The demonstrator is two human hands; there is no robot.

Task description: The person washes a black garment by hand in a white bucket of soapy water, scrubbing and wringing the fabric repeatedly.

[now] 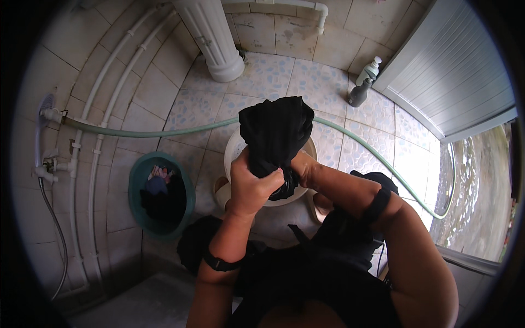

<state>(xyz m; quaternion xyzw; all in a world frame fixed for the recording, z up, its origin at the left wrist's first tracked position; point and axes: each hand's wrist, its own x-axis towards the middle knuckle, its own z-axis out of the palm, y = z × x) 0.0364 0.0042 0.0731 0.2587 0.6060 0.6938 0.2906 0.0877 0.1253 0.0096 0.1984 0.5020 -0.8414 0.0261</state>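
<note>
A bunched black cloth garment (277, 133) is held up over a round whitish basin (232, 158) on the tiled floor. My left hand (254, 182) grips its lower left part, thumb across the front. On the right side my right hand (302, 166) is closed on the same cloth, its fingers partly hidden behind the fabric. Below the hands the lower end of the garment looks wet and hangs in the basin, whose inside is mostly covered from view.
An oval teal tub (137, 221) with dark clothes stands left. A green hose (361, 141) crosses the floor behind the basin. Two pump bottles (360, 92) stand near the louvred door (459, 61). A white fluted pedestal (213, 41) and wall pipes (107, 106) are further back and left.
</note>
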